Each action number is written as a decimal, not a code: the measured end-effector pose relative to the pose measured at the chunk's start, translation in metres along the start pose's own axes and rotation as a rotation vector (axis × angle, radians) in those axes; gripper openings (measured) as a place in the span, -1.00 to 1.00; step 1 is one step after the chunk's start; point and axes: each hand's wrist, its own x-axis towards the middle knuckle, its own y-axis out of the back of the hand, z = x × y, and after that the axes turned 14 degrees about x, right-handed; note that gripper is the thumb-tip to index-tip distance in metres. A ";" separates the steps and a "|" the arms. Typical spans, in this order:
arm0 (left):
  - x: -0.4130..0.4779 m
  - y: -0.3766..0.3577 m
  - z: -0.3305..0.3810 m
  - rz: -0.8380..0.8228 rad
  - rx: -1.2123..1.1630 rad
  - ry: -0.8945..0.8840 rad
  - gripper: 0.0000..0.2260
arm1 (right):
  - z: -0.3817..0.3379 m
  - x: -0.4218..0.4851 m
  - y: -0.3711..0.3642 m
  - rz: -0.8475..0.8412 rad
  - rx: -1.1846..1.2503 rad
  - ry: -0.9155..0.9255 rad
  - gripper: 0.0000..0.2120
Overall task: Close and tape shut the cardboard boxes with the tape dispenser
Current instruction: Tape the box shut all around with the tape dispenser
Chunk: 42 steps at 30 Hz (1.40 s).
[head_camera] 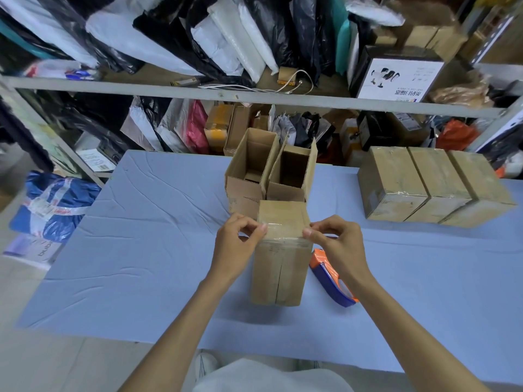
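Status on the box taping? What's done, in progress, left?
Done: three taped boxes sit in a row at the right of the table. In hand: the front box is closed, with a tape strip across its upper edge. The left hand and right hand pinch the strip's ends at its sides. The tape dispenser lies beside it. Left: two open boxes behind it, flaps up, no tape seen.

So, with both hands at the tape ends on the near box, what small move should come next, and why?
Probably fold both ends down and press them onto the sides of the box. The left hand and right hand each pinch an end of the clear tape beyond the box edges.
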 end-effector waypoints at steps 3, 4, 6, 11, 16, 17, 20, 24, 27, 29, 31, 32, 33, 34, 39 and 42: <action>0.001 -0.003 0.001 0.004 0.077 -0.025 -0.84 | 0.002 0.001 0.001 0.015 -0.044 -0.015 -0.84; 0.001 -0.003 0.001 0.002 0.109 -0.036 -0.83 | 0.002 0.002 0.001 0.014 -0.103 -0.002 -0.84; 0.003 -0.003 0.001 -0.018 0.120 -0.038 -0.83 | 0.002 0.003 -0.001 0.005 -0.200 0.019 -0.83; 0.005 0.001 0.000 -0.095 0.070 -0.024 -0.84 | 0.000 0.006 -0.002 -0.001 -0.261 0.013 -0.82; 0.008 -0.002 0.004 -0.033 0.075 0.020 -0.88 | -0.001 0.011 -0.002 -0.009 -0.270 -0.017 -0.81; 0.010 -0.002 0.005 -0.033 0.057 0.029 -0.92 | -0.001 0.012 -0.002 -0.011 -0.254 -0.036 -0.81; 0.016 0.002 0.004 -0.111 -0.066 0.135 -0.73 | 0.001 0.014 -0.003 0.002 -0.154 -0.104 -0.83; 0.022 0.001 0.005 -0.126 -0.034 0.155 -0.76 | 0.003 0.016 -0.005 0.095 -0.022 -0.184 -0.82; 0.025 -0.004 0.007 -0.134 -0.078 0.219 -0.78 | 0.001 0.017 -0.011 0.154 -0.041 -0.235 -0.74; 0.027 -0.006 0.008 -0.142 -0.063 0.232 -0.78 | -0.002 0.018 -0.019 0.150 -0.096 -0.249 -0.66; 0.027 -0.006 0.007 -0.142 -0.062 0.234 -0.81 | -0.006 0.019 -0.027 0.125 -0.156 -0.278 -0.50; 0.026 -0.006 0.006 -0.141 -0.067 0.233 -0.82 | -0.007 0.020 -0.030 0.110 -0.180 -0.288 -0.46; 0.026 -0.006 0.006 -0.144 -0.073 0.228 -0.84 | -0.008 0.021 -0.031 0.102 -0.197 -0.292 -0.46; 0.025 -0.007 0.005 -0.148 -0.075 0.225 -0.85 | -0.009 0.022 -0.032 0.097 -0.208 -0.292 -0.50; 0.024 -0.009 0.004 -0.192 -0.162 0.260 -0.87 | -0.010 0.028 -0.021 0.141 -0.059 -0.359 -0.82; 0.023 -0.010 0.004 -0.252 -0.206 0.258 -0.87 | -0.008 0.030 -0.016 0.154 -0.034 -0.391 -0.84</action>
